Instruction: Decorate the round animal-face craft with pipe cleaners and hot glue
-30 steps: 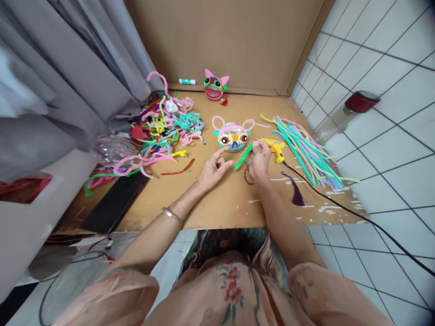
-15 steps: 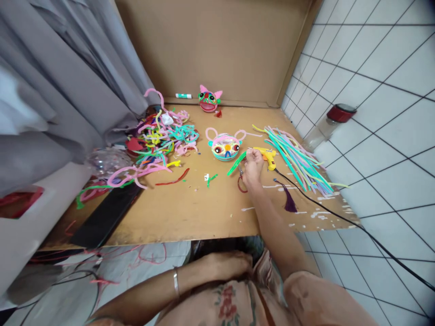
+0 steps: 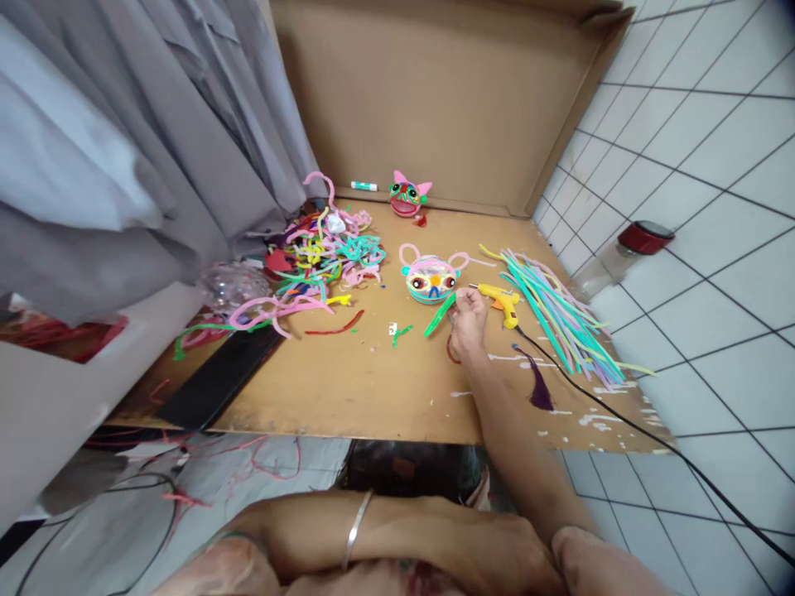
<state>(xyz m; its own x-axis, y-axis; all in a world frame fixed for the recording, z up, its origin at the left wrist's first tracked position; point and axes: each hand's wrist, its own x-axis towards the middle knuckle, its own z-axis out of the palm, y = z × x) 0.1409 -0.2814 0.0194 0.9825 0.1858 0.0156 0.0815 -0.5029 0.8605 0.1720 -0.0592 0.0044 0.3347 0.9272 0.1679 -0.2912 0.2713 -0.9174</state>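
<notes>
My right hand (image 3: 470, 321) is over the table, its fingers closed at the upper end of a bright green pipe-cleaner strip (image 3: 438, 317). Under that hand shows a dark red loop (image 3: 454, 351), seemingly a scissors handle. Just beyond the strip sits a round animal head (image 3: 431, 281) made of pipe cleaners, with pink loop ears and red-brown eyes. A yellow glue gun (image 3: 502, 303) lies right of the hand. My left forearm crosses my lap, and my left hand (image 3: 518, 548) rests by my right arm, its fingers hidden.
Tangled pipe cleaners (image 3: 339, 248) are heaped at left, near a black flat case (image 3: 217, 377). Straight pipe cleaners (image 3: 559, 314) lie at right, beside a red-lidded jar (image 3: 627, 252). A purple tassel (image 3: 539, 385), glue-gun cord (image 3: 590, 389) and finished pink-eared head (image 3: 407, 197) also show.
The view has shifted, so the table's things appear farther right and slightly lower. My left arm has moved right across my lap. My right hand stays at the green strip.
</notes>
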